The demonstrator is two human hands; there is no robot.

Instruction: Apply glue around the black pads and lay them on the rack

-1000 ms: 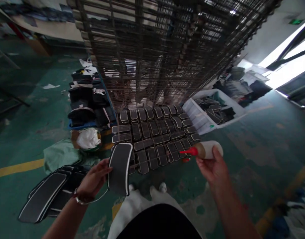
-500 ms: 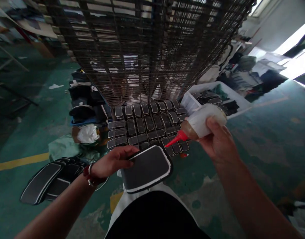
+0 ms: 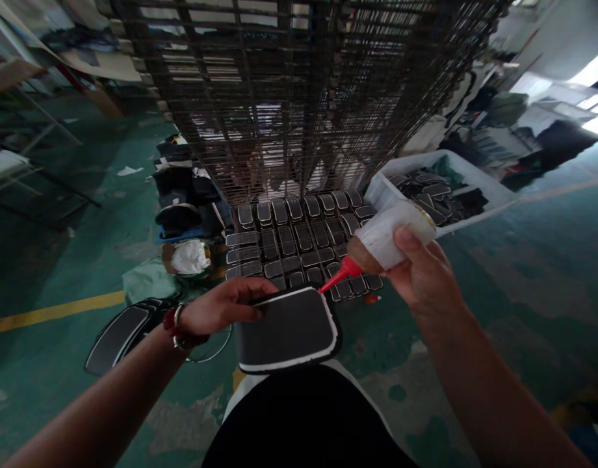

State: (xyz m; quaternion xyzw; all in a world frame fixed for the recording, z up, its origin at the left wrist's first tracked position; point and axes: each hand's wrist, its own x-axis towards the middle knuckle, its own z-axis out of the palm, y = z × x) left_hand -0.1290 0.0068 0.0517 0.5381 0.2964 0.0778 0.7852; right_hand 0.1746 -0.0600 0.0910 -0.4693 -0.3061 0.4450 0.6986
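Observation:
My left hand point(image 3: 235, 302) grips the left edge of a dark grey padded panel point(image 3: 286, 331) with rounded corners, thumb on top and fingers at its far edge. A white line, looking like glue, runs along the panel's border, inside a black rim. In my right hand point(image 3: 420, 266) is a squeeze bottle point(image 3: 387, 240), wrapped in white, with brownish contents near its neck. It tilts down to the left, and the tip of its red nozzle point(image 3: 335, 276) is at the panel's far right corner, on or just above the white line.
Rows of similar panels point(image 3: 282, 237) lie on a wire rack beyond my hands, below a tall stack of wire racks point(image 3: 279, 97). A white bin point(image 3: 494, 198) of dark pieces stands right. More panels point(image 3: 116, 338) and a green cloth point(image 3: 150, 279) lie left on the floor.
The nozzle tip has come slightly down and left onto the panel's far right corner. My left hand keeps its hold on the panel. The whole view has shifted a little.

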